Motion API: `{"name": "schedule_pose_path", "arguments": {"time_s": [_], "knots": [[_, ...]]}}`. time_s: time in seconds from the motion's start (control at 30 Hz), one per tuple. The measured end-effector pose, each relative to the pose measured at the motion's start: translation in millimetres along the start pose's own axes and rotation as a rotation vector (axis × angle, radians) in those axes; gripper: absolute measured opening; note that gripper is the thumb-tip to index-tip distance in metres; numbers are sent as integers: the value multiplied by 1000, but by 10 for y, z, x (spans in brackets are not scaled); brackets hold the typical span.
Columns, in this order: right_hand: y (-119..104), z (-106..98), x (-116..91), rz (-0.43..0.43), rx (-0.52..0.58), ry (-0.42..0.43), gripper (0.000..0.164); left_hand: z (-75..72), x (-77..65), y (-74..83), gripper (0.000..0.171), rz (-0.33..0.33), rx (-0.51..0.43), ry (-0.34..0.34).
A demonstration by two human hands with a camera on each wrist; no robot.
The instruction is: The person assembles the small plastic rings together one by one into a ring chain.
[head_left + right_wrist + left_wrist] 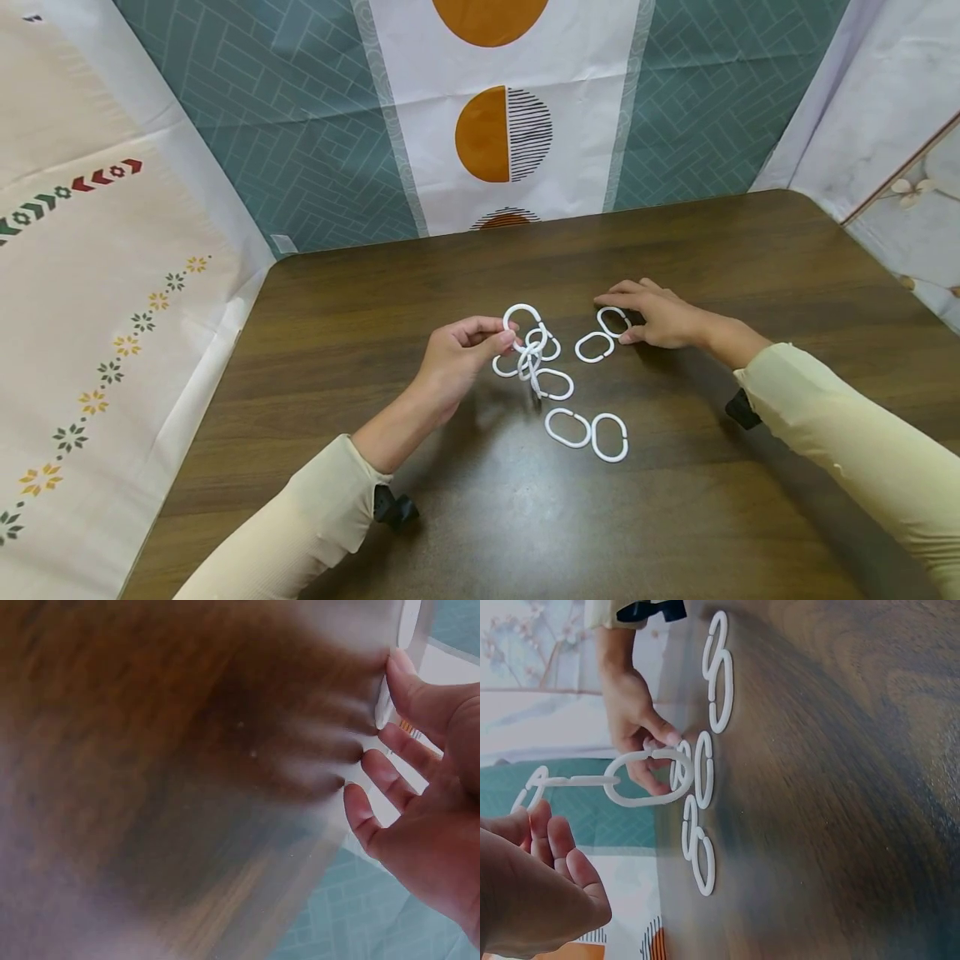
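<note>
In the head view my left hand (467,358) pinches a white plastic chain link (522,306) between thumb and fingers. More links hang joined from it; in the left wrist view one hanging link (649,802) shows broadside, with a small gap in its side. My right hand (663,319) rests at the table, thumb and fingers spread around a loose white link (613,309). In the right wrist view the fingertips (352,791) are at the tabletop, and the thumb is right at the link's edge. Another link (595,359) lies beside it.
Two loose links, one on the left (567,445) and one on the right (610,460), lie nearer on the brown wooden table (345,317). Others lie under the hanging chain. A patterned cloth (300,125) hangs behind the table's far edge.
</note>
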State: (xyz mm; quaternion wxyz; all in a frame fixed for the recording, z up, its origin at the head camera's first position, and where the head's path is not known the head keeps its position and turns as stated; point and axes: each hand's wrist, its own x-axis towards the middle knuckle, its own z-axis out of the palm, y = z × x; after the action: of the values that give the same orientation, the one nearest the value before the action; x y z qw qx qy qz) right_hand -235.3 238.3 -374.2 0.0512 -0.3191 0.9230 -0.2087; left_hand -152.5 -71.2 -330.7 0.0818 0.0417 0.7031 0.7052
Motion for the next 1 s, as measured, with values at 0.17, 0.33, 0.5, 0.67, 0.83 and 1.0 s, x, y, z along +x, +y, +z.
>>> {"name": "schedule_pose_path", "arguments": {"time_s": [0.17,0.33,0.5,0.67,0.83,1.0], "knots": [[18,34,1,-39,-32,43,49,-1,-1,-1,16,-6,-4,1],[19,42,-2,-32,-79,63,46,1,-4,-2,17,-8,-9,-1],[4,43,-12,-19,-185,91,43,5,-6,-2,16,-4,-12,-2],[-4,31,-10,-32,-272,129,42,8,-7,1,17,-9,-4,-1],[-61,-9,13,-14,-217,189,40,12,-13,9,18,-5,9,-2],[-255,-66,47,-9,71,297,37,15,-15,5,18,0,1,-19]]}}
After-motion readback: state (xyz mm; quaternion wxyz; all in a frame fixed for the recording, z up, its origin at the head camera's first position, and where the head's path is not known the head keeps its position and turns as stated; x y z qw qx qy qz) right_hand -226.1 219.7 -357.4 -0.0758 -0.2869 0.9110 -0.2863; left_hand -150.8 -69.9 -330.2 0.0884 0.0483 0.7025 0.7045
